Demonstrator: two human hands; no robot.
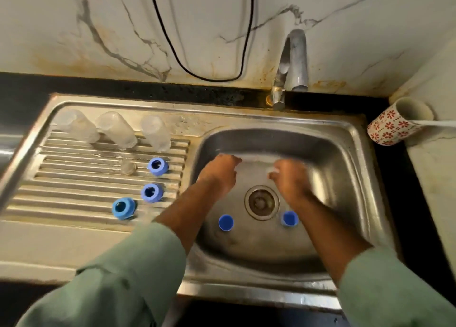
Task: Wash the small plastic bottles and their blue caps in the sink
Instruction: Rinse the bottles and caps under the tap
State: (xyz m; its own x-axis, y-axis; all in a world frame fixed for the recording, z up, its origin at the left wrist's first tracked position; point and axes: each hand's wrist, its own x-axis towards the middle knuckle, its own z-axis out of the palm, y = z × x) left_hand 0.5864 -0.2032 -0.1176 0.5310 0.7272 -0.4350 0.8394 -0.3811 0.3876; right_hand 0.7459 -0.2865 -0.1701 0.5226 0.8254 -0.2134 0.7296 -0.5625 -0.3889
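Both hands are low inside the steel sink (345,153). My left hand (219,172) and my right hand (290,179) each grip one end of a clear plastic bottle (254,160), which lies sideways between them and is blurred. Two blue caps (225,223) (290,218) lie on the sink floor on either side of the drain (261,202). Three clear bottles (76,126) (116,129) (155,133) stand along the back of the drainboard (74,178). Three more blue caps (158,166) (151,193) (123,207) sit on its ribs.
A metal tap (294,60) rises behind the sink, with no water visibly running. A flowered mug (394,125) lies on its side on the right counter. A black cable (172,47) hangs on the marble wall. A small clear piece (128,167) rests on the drainboard.
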